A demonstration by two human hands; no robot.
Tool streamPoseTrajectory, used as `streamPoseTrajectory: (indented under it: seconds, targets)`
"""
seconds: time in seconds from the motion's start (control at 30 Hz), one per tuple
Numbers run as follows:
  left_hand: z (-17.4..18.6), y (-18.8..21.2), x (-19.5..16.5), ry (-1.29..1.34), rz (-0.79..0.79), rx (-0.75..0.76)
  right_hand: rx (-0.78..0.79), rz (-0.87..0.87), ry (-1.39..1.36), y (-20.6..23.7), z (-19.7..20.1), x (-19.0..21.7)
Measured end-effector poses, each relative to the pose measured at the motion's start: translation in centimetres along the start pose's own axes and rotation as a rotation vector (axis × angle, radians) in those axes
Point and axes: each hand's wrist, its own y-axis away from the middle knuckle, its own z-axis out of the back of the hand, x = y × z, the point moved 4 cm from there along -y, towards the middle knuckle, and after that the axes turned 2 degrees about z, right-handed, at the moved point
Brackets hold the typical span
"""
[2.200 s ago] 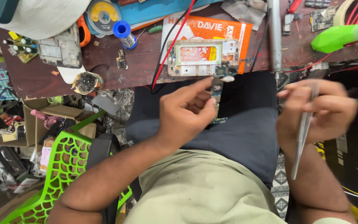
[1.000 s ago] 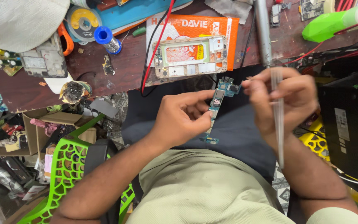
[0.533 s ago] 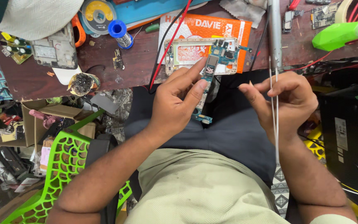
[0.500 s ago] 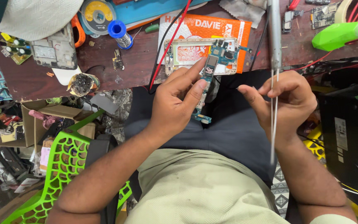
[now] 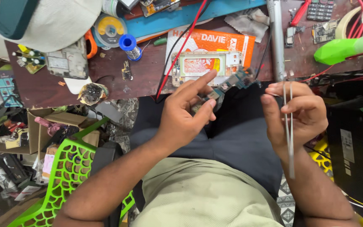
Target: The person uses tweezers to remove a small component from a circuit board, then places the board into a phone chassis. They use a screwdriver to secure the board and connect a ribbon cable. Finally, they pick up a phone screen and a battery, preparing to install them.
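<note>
- The left hand [image 5: 185, 115] sits in the middle of the frame, over the person's lap; its grip is closed on a small blue-green circuit board [image 5: 232, 82], thumb and fingers pinching the lower end while the forefinger stretches out straight toward the table edge.
- The circuit board slants up and to the right from that hand, its upper end just in front of the edge of the table [image 5: 55, 86] (the lower end is hidden by the fingers).
- The right hand [image 5: 301, 115] is right of centre, well apart from the board; its grip is curled shut around a pair of thin metal tweezers [image 5: 289, 126], which stand nearly upright, the two prongs rising above the fingers and the joined end hanging below the wrist.
- On the table, just above the left forefinger, an opened phone frame [image 5: 202, 65] lies on an orange packet [image 5: 215, 42]; a red wire [image 5: 181, 50] runs diagonally across its left side.
- A grey metal rod [image 5: 275, 38] stands just above the right hand, running to the top edge of the frame.
- Upper left of the frame: a blue spool [image 5: 129, 45], a round reel of solder [image 5: 108, 30] and a second bare phone frame [image 5: 68, 63].
- Upper right: a bright green plastic piece [image 5: 345, 48] with red cables about it.
- Lower left: a green lattice plastic chair [image 5: 64, 176], with cardboard boxes of clutter beside it on the floor.
</note>
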Motion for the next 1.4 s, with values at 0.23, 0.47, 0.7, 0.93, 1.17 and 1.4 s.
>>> streamPoseTrajectory:
  seconds: [0.23,0.47,0.7,0.93,1.17,1.4]
  targets:
    - [0.0,0.4,0.2,0.066,0.022,-0.012,0.054,0.040,0.012,-0.1,0.6,0.4]
    - [0.1,0.6,0.1,0.081,0.063,-0.054,-0.005,0.199,-0.074,0.3,0.8,0.4]
    - [0.0,0.5,-0.2,0.188,0.097,-0.047,-0.061,-0.051,-0.020,-0.2,0.7,0.8]
    - [-0.3,1.2,-0.4,0.263,0.134,0.030,-0.005,-0.244,-0.160,1.0,1.1,1.0]
    - [-0.9,1.2,0.6,0.443,0.435,0.167,-0.039,-0.237,-0.110,2.3,2.2,-0.3]
    - [-1.1,2.0,-0.7,0.688,0.525,0.397,-0.051,-0.232,-0.166,2.4,2.7,-0.3]
